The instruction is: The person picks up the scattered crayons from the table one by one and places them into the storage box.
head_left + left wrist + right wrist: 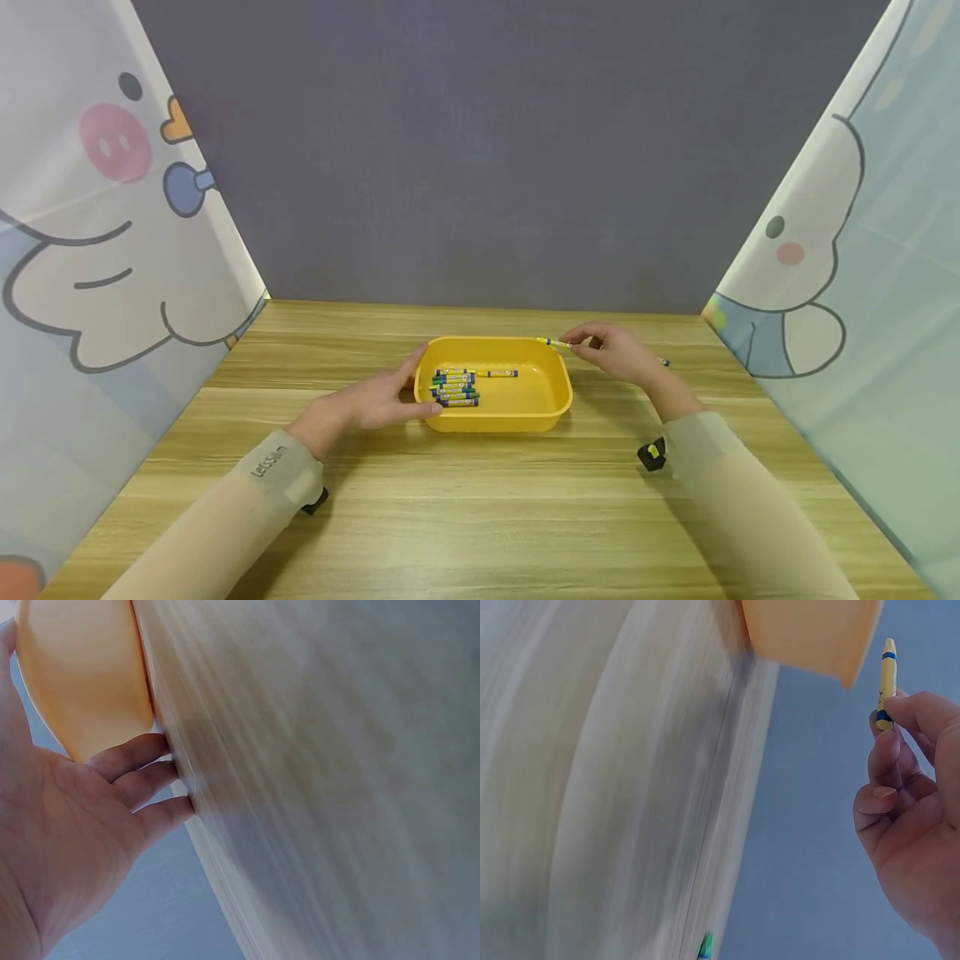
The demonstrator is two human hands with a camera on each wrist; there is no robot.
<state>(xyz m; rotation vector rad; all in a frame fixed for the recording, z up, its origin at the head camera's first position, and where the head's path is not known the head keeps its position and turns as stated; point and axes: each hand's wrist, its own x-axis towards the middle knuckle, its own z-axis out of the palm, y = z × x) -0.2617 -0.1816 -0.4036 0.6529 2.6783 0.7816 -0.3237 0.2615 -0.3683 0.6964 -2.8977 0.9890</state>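
A yellow plastic tub [487,423] stands on the wooden table. My left hand [382,400] rests against its left end, thumb along the front rim and index finger at the back corner; in the left wrist view the other fingers [146,784] lie fairly straight, tips at the tabletop. Between thumb and fingers, my right hand [618,354] pinches a yellow crayon [887,682] with blue bands, held by one end over the tub's back right rim. Several crayons [455,389] lie side by side at the left inside the tub, and a single crayon [498,373] lies beside them.
Another crayon [664,362] on the table is partly hidden behind my right hand; its green tip [706,945] shows in the right wrist view. A grey panel [480,167] rises behind the table [465,517], with cartoon-printed sheets [90,208] at both sides.
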